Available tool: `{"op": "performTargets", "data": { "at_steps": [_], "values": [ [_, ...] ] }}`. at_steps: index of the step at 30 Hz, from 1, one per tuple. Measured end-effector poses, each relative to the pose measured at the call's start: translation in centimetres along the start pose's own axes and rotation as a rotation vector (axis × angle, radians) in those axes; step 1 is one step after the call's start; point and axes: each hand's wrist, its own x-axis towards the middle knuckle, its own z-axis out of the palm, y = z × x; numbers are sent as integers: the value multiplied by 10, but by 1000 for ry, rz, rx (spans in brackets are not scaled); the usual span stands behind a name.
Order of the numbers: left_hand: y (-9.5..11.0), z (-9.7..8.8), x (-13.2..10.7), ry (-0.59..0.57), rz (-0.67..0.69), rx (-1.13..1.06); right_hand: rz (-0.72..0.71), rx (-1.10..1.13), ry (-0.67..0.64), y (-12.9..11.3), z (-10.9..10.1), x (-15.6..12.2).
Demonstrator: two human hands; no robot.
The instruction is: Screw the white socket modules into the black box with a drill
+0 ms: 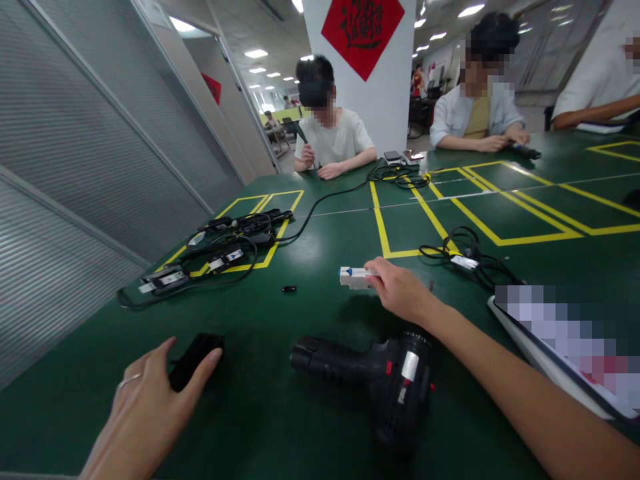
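Note:
My right hand (pixel 400 292) reaches out over the green table (pixel 310 413) and pinches a small white module with a blue end (pixel 354 276), held just above the surface. My left hand (pixel 147 407) lies near the front left, its fingers closing round a small black block (pixel 194 360). A black cordless drill (pixel 380 377) lies on its side between my two arms. A tiny black part (pixel 289 289) rests on the table left of the white module.
A bundle of black cabled modules (pixel 220 250) lies at the left on yellow tape lines. Another cabled module (pixel 465 261) sits at the right, near a blurred tablet (pixel 565 347). Three other people sit at the far side. A grey wall runs along the left.

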Motion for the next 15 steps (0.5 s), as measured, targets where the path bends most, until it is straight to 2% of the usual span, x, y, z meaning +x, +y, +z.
{"op": "performTargets", "data": {
  "at_steps": [2,5,7,9,11,12,13,15],
  "values": [
    [38,-18,4,21,137,-51,-34,35,-23,-1,-2,1],
    [103,-38,11,-12,375,-123,-68,117,-42,-5,-3,1],
    [143,-40,17,-61,613,-156,-88,173,-48,-8,-2,1],
    [175,-34,24,-112,736,-147,-109,225,-52,-12,0,1],
    [194,-24,31,-169,788,-113,-116,274,-50,-16,3,0],
    [197,-20,34,-187,787,-95,-107,298,-41,-17,5,0],
    [195,-19,37,-195,773,-78,-87,319,-25,-18,6,0],
    [178,-23,44,-185,705,-47,-22,334,22,-19,10,-1]
  ]
}}
